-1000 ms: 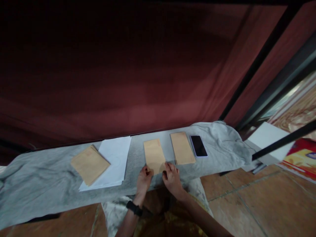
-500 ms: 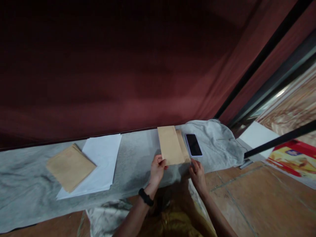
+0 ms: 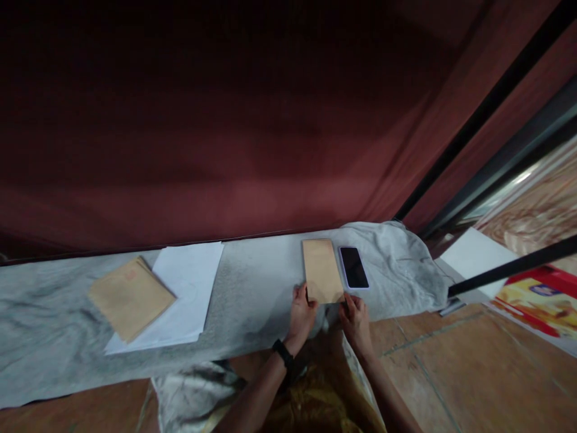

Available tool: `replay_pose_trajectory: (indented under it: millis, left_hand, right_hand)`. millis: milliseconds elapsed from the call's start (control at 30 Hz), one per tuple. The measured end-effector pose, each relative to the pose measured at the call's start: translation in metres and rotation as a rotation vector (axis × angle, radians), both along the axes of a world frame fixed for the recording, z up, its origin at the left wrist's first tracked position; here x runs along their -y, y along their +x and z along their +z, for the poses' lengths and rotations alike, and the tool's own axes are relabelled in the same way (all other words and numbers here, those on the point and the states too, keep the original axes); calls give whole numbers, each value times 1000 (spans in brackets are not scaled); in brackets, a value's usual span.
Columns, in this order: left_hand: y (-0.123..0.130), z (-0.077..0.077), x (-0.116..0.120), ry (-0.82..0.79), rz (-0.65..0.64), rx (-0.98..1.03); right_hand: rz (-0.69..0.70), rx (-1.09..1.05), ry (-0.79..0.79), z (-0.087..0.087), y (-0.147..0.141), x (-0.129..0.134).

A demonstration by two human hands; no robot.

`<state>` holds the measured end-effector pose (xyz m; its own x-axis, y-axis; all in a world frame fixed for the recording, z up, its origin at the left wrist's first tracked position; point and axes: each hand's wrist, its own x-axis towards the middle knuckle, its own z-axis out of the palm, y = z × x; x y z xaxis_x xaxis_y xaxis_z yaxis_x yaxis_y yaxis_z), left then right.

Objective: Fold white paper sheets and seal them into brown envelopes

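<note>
1. Nearest the camera, a person sits in mustard-coloured clothing (image 3: 311, 409), both forearms reaching forward; a black wristband (image 3: 283, 355) circles the left wrist.

2. The left hand (image 3: 303, 314) pinches the near left corner of a brown envelope (image 3: 322, 270), thumb and fingers drawn together at its edge.

3. The right hand (image 3: 356, 320) sets its fingertips at the envelope's near right corner; whether they pinch the paper or merely touch it, one cannot tell.

4. The envelope lies between the two hands and the red backdrop, its long sides running away from the person, over a grey cloth (image 3: 256, 282) draped along a narrow surface.

5. Just to the right of the envelope, a phone (image 3: 354, 267) with a dark screen and a pale lilac rim rests on the cloth, close but apart.

6. Well to the left, a fanned stack of brown envelopes (image 3: 130, 297), a faint reddish mark on the top one, lies askew across white sheets (image 3: 192, 288).

7. At far right, beyond reddish-brown floor tiles (image 3: 433, 367), a red-and-yellow printed package (image 3: 541, 304) sits beside a white panel (image 3: 480, 258), a black bar (image 3: 509, 270) crossing in front.

8. Behind it all rises a dark red backdrop (image 3: 252, 198), a slanting black pole (image 3: 478, 114) at its right.
</note>
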<state>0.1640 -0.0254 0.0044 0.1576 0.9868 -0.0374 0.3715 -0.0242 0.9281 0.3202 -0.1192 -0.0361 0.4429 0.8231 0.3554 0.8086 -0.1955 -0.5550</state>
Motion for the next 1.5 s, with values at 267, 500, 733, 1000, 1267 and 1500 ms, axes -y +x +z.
replay_pose_trajectory:
  millis: [267, 500, 733, 1000, 1267, 1500]
  left_hand:
    - [-3, -6, 0, 88, -153, -140]
    - [-3, -2, 2, 80, -208, -239]
    - [-7, 4, -4, 99, -210, -317]
    - [10, 15, -84, 232, -269, -259]
    - [65, 13, -190, 183, -204, -298]
    - [78, -2, -199, 158, -207, -247]
  right_hand:
    - [26, 96, 42, -5, 2, -3]
    - [32, 95, 48, -7, 8, -9]
    - [0, 108, 40, -5, 4, -8]
    - [-43, 22, 38, -4, -2, -8]
    - [-39, 34, 28, -6, -2, -8]
    - [-54, 57, -4, -6, -2, -8]
